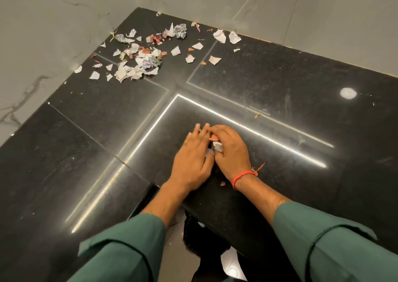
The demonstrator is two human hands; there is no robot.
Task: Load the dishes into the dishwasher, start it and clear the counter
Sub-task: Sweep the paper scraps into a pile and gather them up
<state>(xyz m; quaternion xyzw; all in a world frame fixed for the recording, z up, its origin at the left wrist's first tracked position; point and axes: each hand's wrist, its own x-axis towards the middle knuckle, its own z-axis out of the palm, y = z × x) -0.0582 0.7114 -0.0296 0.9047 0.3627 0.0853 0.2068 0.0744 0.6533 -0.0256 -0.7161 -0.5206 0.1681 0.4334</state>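
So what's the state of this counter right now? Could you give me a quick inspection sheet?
Surface: black polished counter, dusty, with light reflections.
Job's things: paper scraps gathered between both hands; no dishes or dishwasher seen.
Clutter: pile of torn scraps in the far corner; one stray bit by the right wrist.
Grippers: left hand flat, sweeping; right hand curled round scraps.
Cables: nothing seen.
Surroundings: marble-look walls.

Torn paper scraps point(137, 58) litter the black counter point(280, 92) in its far wall corner, the only clutter across a hand's path there. From that litter rightward along the wall and toward the near edge, the counter lies open.
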